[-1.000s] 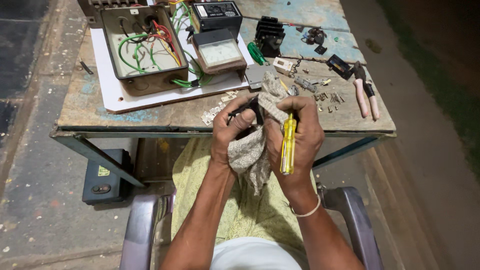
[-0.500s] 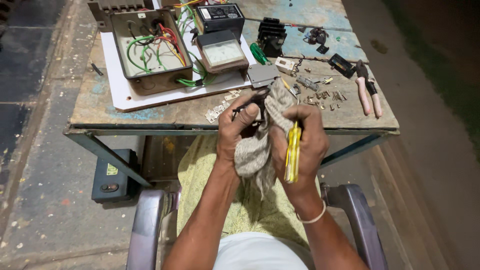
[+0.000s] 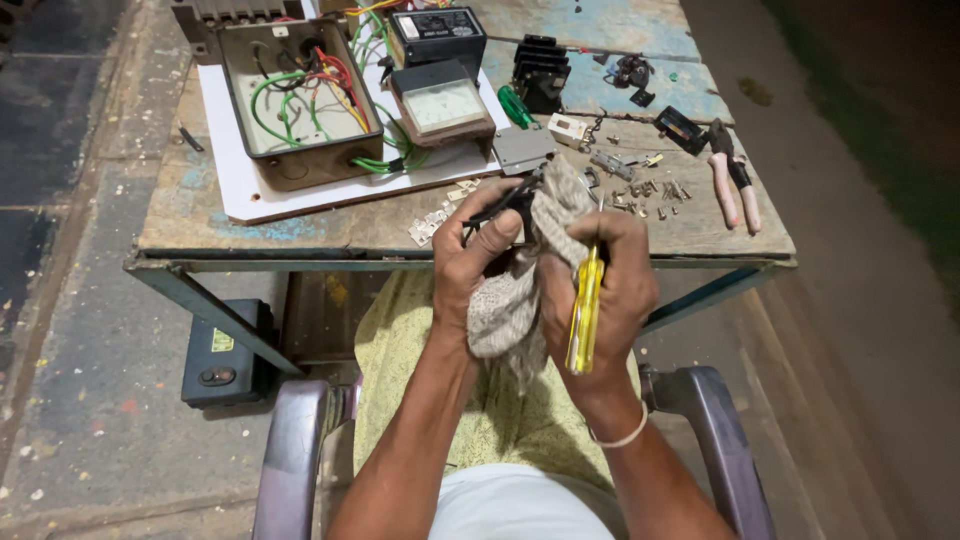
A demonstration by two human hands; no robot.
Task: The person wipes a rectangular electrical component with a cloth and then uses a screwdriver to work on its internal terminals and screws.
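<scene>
My left hand (image 3: 478,262) grips a small black part (image 3: 505,203) and a grey woven rag (image 3: 510,300) wrapped around it, held above my lap in front of the table edge. My right hand (image 3: 600,290) is closed around a yellow-handled screwdriver (image 3: 585,308), its handle pointing down, and it also presses on the rag's upper fold (image 3: 560,205). Both hands touch each other over the rag. The screwdriver's tip is hidden behind the cloth.
A worn wooden table (image 3: 300,228) carries an open metal box with coloured wires (image 3: 298,100), a meter (image 3: 442,105), a black finned part (image 3: 540,72), pink-handled pliers (image 3: 732,185) and several small screws (image 3: 640,190). A dark box (image 3: 225,352) sits on the floor. Chair arms (image 3: 295,450) flank my lap.
The view has shifted slightly, bringing the table closer. My hands stayed together on the rag, turning the black part a little; the screwdriver stays in my right hand.
</scene>
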